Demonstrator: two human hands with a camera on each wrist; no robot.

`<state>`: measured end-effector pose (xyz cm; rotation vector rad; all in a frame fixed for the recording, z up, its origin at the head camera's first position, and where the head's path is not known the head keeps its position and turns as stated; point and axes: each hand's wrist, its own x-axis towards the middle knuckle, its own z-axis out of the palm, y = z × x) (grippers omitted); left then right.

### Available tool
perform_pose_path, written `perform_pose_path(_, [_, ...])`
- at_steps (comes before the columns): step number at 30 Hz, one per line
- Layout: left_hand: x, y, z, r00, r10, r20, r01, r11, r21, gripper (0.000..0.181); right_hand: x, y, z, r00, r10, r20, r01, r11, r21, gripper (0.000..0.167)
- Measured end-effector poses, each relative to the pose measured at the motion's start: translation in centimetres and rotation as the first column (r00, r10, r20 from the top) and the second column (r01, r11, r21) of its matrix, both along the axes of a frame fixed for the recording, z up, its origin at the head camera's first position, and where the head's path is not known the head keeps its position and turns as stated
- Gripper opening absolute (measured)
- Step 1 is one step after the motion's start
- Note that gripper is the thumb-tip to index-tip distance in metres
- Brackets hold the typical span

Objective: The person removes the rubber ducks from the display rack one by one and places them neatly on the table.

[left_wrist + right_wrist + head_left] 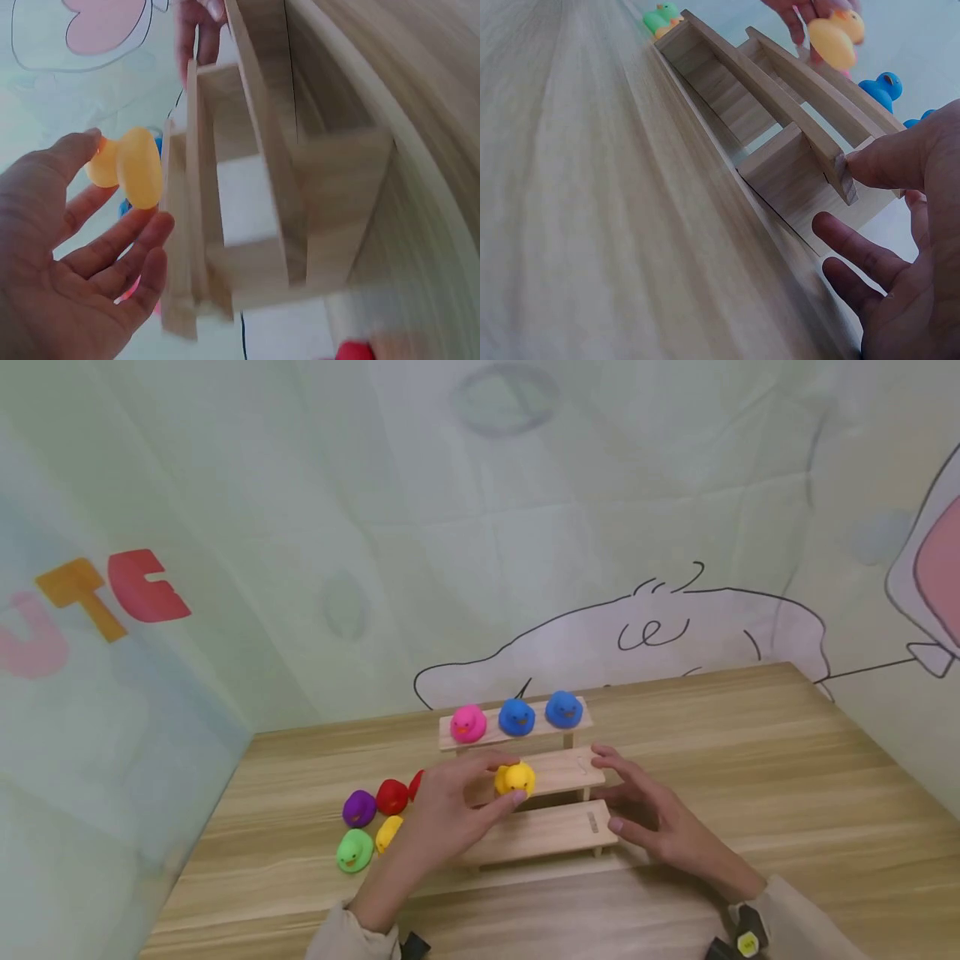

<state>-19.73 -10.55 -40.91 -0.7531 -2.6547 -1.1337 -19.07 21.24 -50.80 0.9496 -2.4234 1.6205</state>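
A yellow toy duck is pinched between the thumb and fingers of my left hand, above the middle shelf of a three-step wooden stand. In the left wrist view the duck is held clear of the shelves. My right hand is at the stand's right end, its fingers loosely bent and spread. The right wrist view has that thumb touching the front shelf's end, the other fingers apart from the wood. On the top shelf sit a pink duck and two blue ducks.
Left of the stand, a purple duck, a red duck, a green duck and another yellow duck sit on the wooden table. A second red duck is partly hidden behind my left hand. A printed curtain hangs behind.
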Motion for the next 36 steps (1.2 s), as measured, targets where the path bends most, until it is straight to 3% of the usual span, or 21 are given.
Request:
perform_pose_path(5, [0.5,-2.6,0.5,0.998,-0.007,-0.065,0.007,1.000,0.012,0.041,0.0,-0.1,-0.2,1.000,0.007,-0.027,-0.007,1.000,-0.004,0.075])
perform_pose_path(11, [1.0,-4.9,1.4,0.998,0.010,-0.054,-0.010,1.000,0.008,0.044,-0.1,0.0,-0.3,1.000,0.009,-0.008,-0.009,1.000,-0.010,0.077])
perform_pose_path(15, [1.4,-6.1,1.8,0.997,0.057,-0.044,-0.058,0.998,-0.027,0.046,-0.1,0.1,-0.2,1.000,0.010,0.014,-0.010,1.000,-0.019,0.078])
perform_pose_path(21, [1.6,-7.6,1.5,0.995,0.089,-0.054,-0.093,0.993,-0.070,0.043,-0.1,0.1,-0.3,0.999,0.018,0.028,-0.018,1.000,-0.015,0.078])
perform_pose_path(27, [1.4,-8.7,1.1,0.994,0.101,-0.035,-0.105,0.988,-0.118,0.040,-0.1,0.2,-0.5,1.000,0.014,0.016,-0.014,1.000,-0.016,0.078])
perform_pose_path(36, [1.1,-10.0,1.8,0.994,0.096,0.056,-0.082,0.974,-0.210,0.037,-0.1,0.2,-0.5,1.000,0.015,0.025,-0.015,1.000,-0.018,0.079])
